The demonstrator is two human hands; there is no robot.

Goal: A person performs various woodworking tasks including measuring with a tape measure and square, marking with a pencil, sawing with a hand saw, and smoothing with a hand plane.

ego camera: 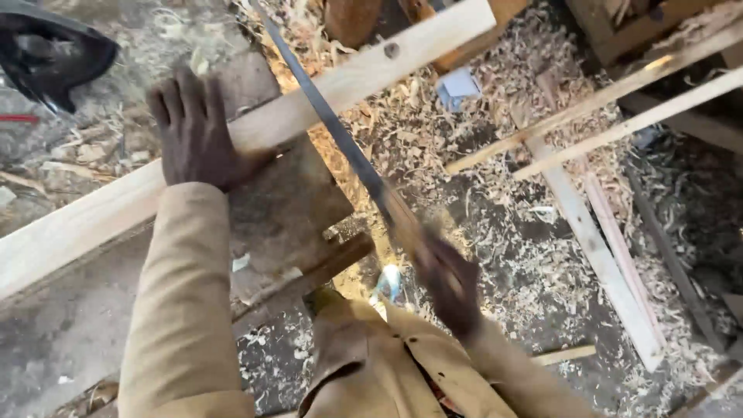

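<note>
Step in hand: sawing. The left hand (193, 128) lies flat, fingers spread, pressed on a long pale wooden plank (255, 128) at upper left of the frame. It grasps nothing; it pins the plank to the support. The plank runs diagonally from the lower left edge up to the top centre and rests on a worn, dark counter (290, 205) at left of centre.

The right hand (449, 282), at centre below the middle, is clenched on the handle of a hand saw (333, 124). The hand and handle are blurred, so the exact grip cannot be made out. The dark, narrow blade runs from the hand up and left to the top of the frame and crosses the plank just right of the left hand. Whether the teeth are in a kerf cannot be told.

Judgement: the cut appears to be under way. The next stroke calls for firm downward pressure from the left hand, fingers kept clear of the blade line, and a straight run of the saw.

Surface and room: the floor (495, 217) is thickly strewn with pale wood shavings and sawdust. Thin wooden battens (588, 108) cross the upper right, and more pale boards (611, 271) lie on the floor at right. A small blue-grey scrap (458, 85) lies at top centre. A dark curved object (46, 50) sits in the upper left corner. Tan sleeves cover both arms.
</note>
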